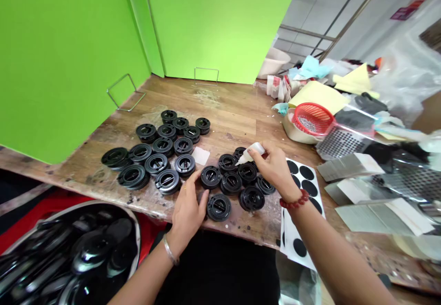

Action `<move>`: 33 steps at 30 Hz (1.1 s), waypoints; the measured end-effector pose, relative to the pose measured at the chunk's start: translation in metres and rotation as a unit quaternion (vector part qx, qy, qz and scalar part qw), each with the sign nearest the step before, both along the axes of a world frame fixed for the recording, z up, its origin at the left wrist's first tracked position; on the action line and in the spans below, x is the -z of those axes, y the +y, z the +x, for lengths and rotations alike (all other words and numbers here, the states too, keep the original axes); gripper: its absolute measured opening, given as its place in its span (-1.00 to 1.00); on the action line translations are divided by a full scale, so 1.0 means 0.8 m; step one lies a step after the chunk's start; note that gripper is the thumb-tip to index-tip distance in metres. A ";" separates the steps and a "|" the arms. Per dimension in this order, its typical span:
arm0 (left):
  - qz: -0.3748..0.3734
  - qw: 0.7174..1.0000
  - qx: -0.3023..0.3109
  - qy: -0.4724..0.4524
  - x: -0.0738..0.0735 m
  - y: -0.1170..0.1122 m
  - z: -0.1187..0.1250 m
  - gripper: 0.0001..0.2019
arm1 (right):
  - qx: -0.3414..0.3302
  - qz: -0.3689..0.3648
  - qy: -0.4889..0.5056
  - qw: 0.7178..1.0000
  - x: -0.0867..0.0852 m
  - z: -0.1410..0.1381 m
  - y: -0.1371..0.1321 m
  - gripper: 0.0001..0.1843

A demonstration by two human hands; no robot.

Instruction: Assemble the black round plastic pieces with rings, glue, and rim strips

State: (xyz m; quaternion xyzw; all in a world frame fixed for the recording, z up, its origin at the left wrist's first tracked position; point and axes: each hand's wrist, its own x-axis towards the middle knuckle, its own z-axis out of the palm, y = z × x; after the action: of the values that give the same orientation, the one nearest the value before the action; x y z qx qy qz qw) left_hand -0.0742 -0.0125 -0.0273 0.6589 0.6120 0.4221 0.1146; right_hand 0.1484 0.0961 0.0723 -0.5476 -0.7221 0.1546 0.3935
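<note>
In the head view, my right hand [272, 162] is wrapped round a small white squeeze bottle [257, 149], its narrow nozzle tilted down to the left over a cluster of round black plastic parts [231, 182]. My left hand [189, 206] rests at the table's front edge with thumb and forefinger apart, holding nothing. Its thumb tip is close to the nearest black part [219, 207]; I cannot tell whether it touches. Left of that hand stands a second group of the same round parts [156, 163], several of them stacked. Whether any glue or liquid leaves the nozzle is too small to see.
A small white square [201, 156] lies between the groups. Sheets of black round stickers [305, 172] lie beneath my right forearm. A red basket [314, 114], boxes [382, 215] and packaging crowd the right side. At lower left stands a tub [136, 231] of black parts; green panels [220, 25] rise behind.
</note>
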 end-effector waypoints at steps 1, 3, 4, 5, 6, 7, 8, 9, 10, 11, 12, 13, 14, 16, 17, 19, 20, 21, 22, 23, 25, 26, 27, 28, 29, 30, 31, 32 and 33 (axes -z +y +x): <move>-0.001 1.000 0.000 -0.002 0.000 0.000 0.000 -0.49 | 0.015 -0.016 0.021 1.000 0.002 0.006 0.004 -0.62; -0.005 1.000 0.001 -0.006 -0.001 0.001 -0.001 -0.50 | 0.031 -0.050 0.081 0.995 0.005 0.021 0.009 -0.58; -0.006 1.000 0.001 -0.006 -0.001 0.001 -0.001 -0.50 | 0.031 -0.064 0.115 0.991 0.005 0.030 0.011 -0.56; -0.007 1.000 0.001 -0.006 -0.001 0.001 -0.001 -0.50 | 0.027 -0.077 0.146 0.986 0.006 0.038 0.012 -0.55; -0.008 1.000 0.001 -0.006 -0.001 0.001 -0.001 -0.50 | 0.022 -0.086 0.170 0.981 0.006 0.045 0.011 -0.54; -0.010 1.000 0.001 -0.006 0.000 0.001 -0.001 -0.50 | 0.018 -0.093 0.184 0.978 0.007 0.051 0.010 -0.54; -0.010 1.000 0.002 -0.006 0.000 0.002 -0.001 -0.51 | 0.015 -0.097 0.189 0.977 0.008 0.056 0.008 -0.54; -0.010 1.000 0.003 -0.006 0.001 0.002 -0.001 -0.51 | 0.011 -0.099 0.187 0.977 0.009 0.058 0.006 -0.54; -0.010 1.000 0.004 -0.005 0.001 0.002 -0.001 -0.51 | 0.007 -0.102 0.181 0.978 0.011 0.059 0.004 -0.54; -0.008 1.000 0.003 -0.005 0.002 0.002 -0.001 -0.51 | 0.003 -0.104 0.174 0.979 0.013 0.059 0.001 -0.54; -0.007 1.000 0.002 -0.005 0.003 0.002 -0.001 -0.51 | -0.001 -0.104 0.167 0.981 0.016 0.057 -0.001 -0.55; -0.005 1.000 0.000 -0.004 0.003 0.002 -0.001 -0.51 | -0.005 -0.104 0.161 0.981 0.018 0.054 -0.003 -0.56; -0.003 1.000 -0.002 -0.004 0.003 0.002 -0.001 -0.51 | -0.007 -0.103 0.156 0.982 0.020 0.051 -0.005 -0.57; -0.005 1.000 -0.004 -0.005 0.004 0.002 -0.001 -0.50 | -0.007 -0.095 0.142 0.985 0.023 0.044 -0.008 -0.58; -0.007 1.000 -0.004 -0.006 0.004 0.002 -0.001 -0.50 | -0.007 -0.090 0.132 0.987 0.023 0.040 -0.010 -0.59; -0.010 1.000 -0.002 -0.006 0.003 0.002 -0.001 -0.50 | -0.003 -0.071 0.108 0.992 0.021 0.033 -0.012 -0.60; -0.012 1.000 -0.002 -0.005 0.003 0.002 0.000 -0.49 | 0.000 -0.059 0.092 0.994 0.019 0.030 -0.013 -0.62; -0.012 1.000 -0.001 -0.004 0.003 0.002 0.000 -0.49 | 0.003 -0.044 0.074 0.996 0.017 0.027 -0.014 -0.63; -0.012 1.000 -0.001 -0.004 0.002 0.002 0.000 -0.49 | 0.006 -0.028 0.053 0.998 0.014 0.025 -0.015 -0.65; -0.011 1.000 -0.002 -0.004 0.002 0.002 0.000 -0.49 | 0.008 -0.012 0.030 0.999 0.012 0.022 -0.016 -0.68; -0.010 1.000 -0.002 -0.005 0.001 0.002 0.000 -0.50 | 0.014 0.023 -0.014 1.000 0.008 0.018 -0.016 -0.72; -0.009 1.000 -0.002 -0.004 0.001 0.002 0.000 -0.49 | 0.016 0.040 -0.031 0.999 0.006 0.017 -0.016 -0.73; -0.008 1.000 -0.001 -0.003 0.001 0.002 0.000 -0.49 | 0.015 0.058 -0.044 0.997 0.005 0.017 -0.015 -0.73; -0.008 1.000 0.000 -0.002 0.001 0.002 0.000 -0.49 | 0.013 0.075 -0.053 0.996 0.005 0.017 -0.013 -0.73; -0.007 1.000 0.001 0.000 0.000 0.002 -0.001 -0.49 | 0.009 0.092 -0.059 0.994 0.004 0.018 -0.012 -0.73; -0.006 1.000 0.002 0.001 0.000 0.002 -0.001 -0.50 | 0.002 0.105 -0.061 0.993 0.004 0.020 -0.011 -0.73; -0.005 1.000 0.002 0.002 0.000 0.002 -0.001 -0.50 | -0.004 0.116 -0.061 0.991 0.004 0.022 -0.010 -0.73; -0.004 1.000 0.002 0.003 0.000 0.002 -0.001 -0.50 | -0.008 0.124 -0.061 0.990 0.003 0.025 -0.009 -0.73; -0.004 1.000 0.002 0.003 0.000 0.002 -0.001 -0.50 | -0.009 0.129 -0.063 0.990 0.003 0.028 -0.009 -0.72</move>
State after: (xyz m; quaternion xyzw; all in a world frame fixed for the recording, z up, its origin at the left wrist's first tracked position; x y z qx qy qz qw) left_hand -0.0752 -0.0107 -0.0276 0.6611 0.6126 0.4174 0.1158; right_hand 0.1708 0.0888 0.0699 -0.4941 -0.7642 0.0289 0.4134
